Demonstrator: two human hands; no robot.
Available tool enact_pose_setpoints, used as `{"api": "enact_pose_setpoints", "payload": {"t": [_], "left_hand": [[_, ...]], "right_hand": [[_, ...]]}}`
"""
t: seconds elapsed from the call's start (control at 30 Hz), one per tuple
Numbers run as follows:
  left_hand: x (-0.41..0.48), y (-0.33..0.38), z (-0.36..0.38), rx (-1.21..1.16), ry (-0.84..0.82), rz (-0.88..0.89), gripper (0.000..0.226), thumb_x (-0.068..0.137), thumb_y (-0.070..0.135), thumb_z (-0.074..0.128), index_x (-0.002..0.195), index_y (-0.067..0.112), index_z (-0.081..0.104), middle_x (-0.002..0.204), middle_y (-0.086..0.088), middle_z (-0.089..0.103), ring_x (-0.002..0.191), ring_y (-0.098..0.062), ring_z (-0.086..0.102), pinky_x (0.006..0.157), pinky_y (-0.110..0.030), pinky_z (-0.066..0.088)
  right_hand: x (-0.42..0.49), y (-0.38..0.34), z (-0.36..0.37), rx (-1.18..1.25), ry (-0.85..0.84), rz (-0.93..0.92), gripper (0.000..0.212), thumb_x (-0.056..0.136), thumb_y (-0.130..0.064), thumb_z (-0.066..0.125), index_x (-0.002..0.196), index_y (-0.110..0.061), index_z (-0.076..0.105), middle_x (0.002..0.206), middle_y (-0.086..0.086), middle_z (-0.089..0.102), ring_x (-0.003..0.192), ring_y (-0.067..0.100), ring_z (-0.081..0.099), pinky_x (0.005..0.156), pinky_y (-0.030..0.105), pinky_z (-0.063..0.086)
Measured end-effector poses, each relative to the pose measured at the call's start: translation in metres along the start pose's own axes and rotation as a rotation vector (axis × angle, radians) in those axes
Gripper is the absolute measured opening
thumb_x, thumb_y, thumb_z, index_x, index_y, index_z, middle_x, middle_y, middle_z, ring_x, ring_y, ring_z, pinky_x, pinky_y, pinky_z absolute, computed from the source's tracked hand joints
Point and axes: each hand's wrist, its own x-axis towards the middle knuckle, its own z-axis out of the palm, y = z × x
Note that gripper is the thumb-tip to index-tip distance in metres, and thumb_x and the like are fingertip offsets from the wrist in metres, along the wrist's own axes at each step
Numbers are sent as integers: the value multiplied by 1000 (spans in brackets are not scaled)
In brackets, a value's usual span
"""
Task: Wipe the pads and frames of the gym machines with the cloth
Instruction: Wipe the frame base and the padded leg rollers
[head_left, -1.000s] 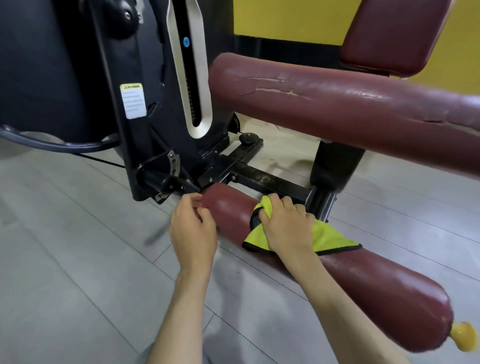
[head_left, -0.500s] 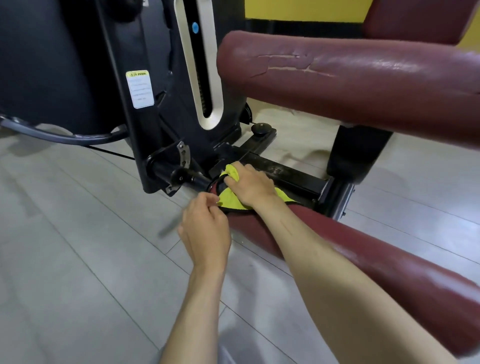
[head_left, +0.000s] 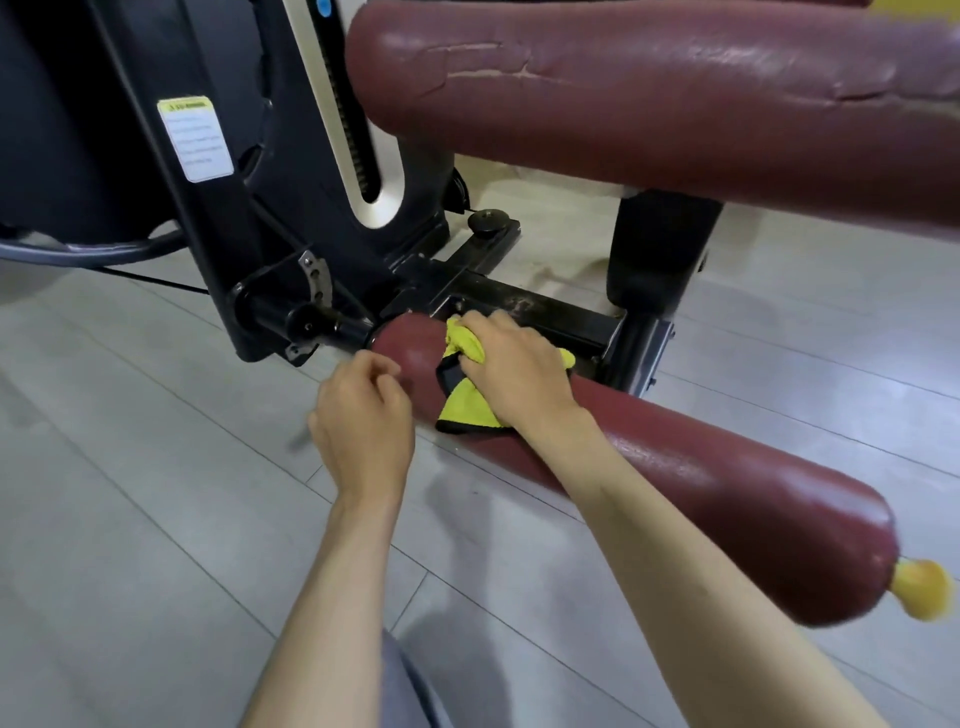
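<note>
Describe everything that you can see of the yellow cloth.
The yellow cloth looks like soft, fluffy microfibre with a dark stitched edge. It is crumpled, not spread flat, and drapes over the lower maroon roller pad near the end that joins the machine. The right hand presses on it and grips a bunched part at the top; one corner hangs down the pad's near side. The left hand is beside it, not touching it.

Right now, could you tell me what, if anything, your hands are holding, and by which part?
The right hand grips the yellow cloth by its bunched middle, on the lower pad. The left hand holds nothing.
</note>
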Motion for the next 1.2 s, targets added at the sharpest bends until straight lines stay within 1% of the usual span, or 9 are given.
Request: {"api": "enact_pose_setpoints", "payload": {"t": [0.23,0.43,0.57,0.73,0.8,0.87,1.03,1.13,1.2], "left_hand": [[-4,8,12,6,-7,121,23,89,13,46,98,23,65,94,12,68,93,-20,64,89,-51,51],[-16,23,25,85,-54,254,18,91,9,53,94,21,66,93,7,67,88,-21,58,84,-46,46],[-21,34,32,169,-48,404,16,90,9,55,96,20,66,93,5,67,87,-21,56,76,-38,39],[-32,47,39,199,-111,511,15,88,12,57,96,23,66,94,7,64,87,-19,53,75,-31,27],[-37,48,28,234,-147,590,14,89,14,58,98,22,65,94,7,63,88,-20,54,77,-34,34],[-40,44,8,278,-179,619,13,88,12,61,98,19,65,93,6,62,87,-22,54,78,-37,39],[-56,22,-61,400,-290,493,18,88,6,59,98,18,69,94,5,66,90,-25,61,78,-38,40],[-67,46,-104,386,-341,459,24,89,13,48,94,18,71,93,6,67,86,-24,60,74,-38,41],[-70,76,-138,371,-379,440,23,88,13,48,92,18,70,91,7,66,83,-24,59,71,-38,42]], "right_hand": [[-73,46,-38,-154,102,171,35,98,-44,54,131,-32,53,113,-3,61,98,30,62,72,39,43],[-114,58,-47,-86,255,253,34,88,-31,69,122,-33,65,113,-9,65,108,25,60,90,42,39],[-129,55,-38,-115,342,177,37,82,-24,74,119,-31,67,117,-8,65,117,29,59,97,44,40],[-168,51,-43,-63,310,-1,29,93,-32,62,121,-25,68,128,-10,65,141,27,47,111,47,37],[-191,44,-44,-63,263,-21,31,94,-39,57,118,-23,68,119,-9,66,132,25,55,105,47,41],[-209,34,-45,-66,219,-23,32,93,-42,57,115,-22,70,110,-9,66,112,25,63,96,44,45],[-219,-1,-79,158,78,89,25,95,-44,55,112,-28,63,100,-13,67,92,14,62,83,29,41],[-210,-28,-140,263,-5,196,21,91,-40,55,108,-31,62,97,-17,66,85,11,57,75,34,49],[-206,-47,-183,312,-118,280,27,91,-46,50,112,-36,62,105,-19,66,91,11,61,72,39,53]]}}
